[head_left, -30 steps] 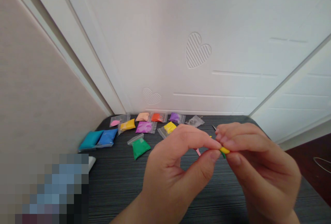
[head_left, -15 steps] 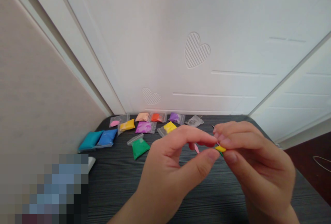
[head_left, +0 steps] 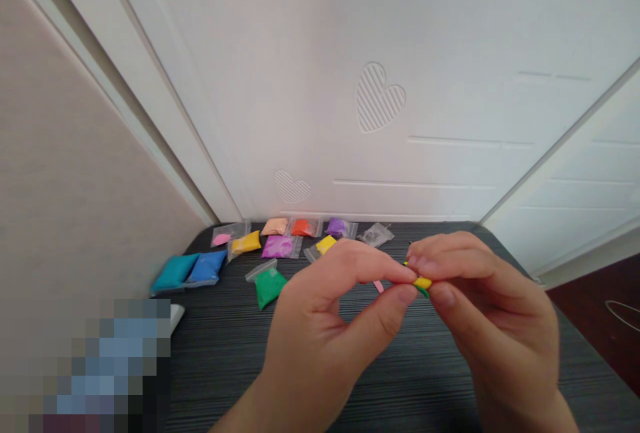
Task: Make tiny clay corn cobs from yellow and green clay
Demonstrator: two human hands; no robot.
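Observation:
Between my fingertips is a small piece of yellow and green modelling clay point(head_left: 423, 283), its yellow part on top and a green edge showing below. My left hand point(head_left: 335, 313) pinches its left side with thumb and index finger. On the other side, the thumb and fingers of my right hand point(head_left: 493, 313) close on the same piece, and they cover part of it. A narrow pink thing point(head_left: 379, 286) shows just behind my left fingers; most of it is hidden. A thin dark tip point(head_left: 410, 243) peeks out above my right fingers.
Small zip bags of coloured clay lie along the back of the dark table point(head_left: 210, 366), among them a green bag point(head_left: 269, 286), a blue bag point(head_left: 206, 266) and a purple bag point(head_left: 339, 227). A clear bag point(head_left: 376, 234) lies near the white panel point(head_left: 320, 86). The lower left is pixelated.
Both hands have shifted slightly left with the clay between them. More of its green underside shows now, and a bit of yellow appears by the right fingertips.

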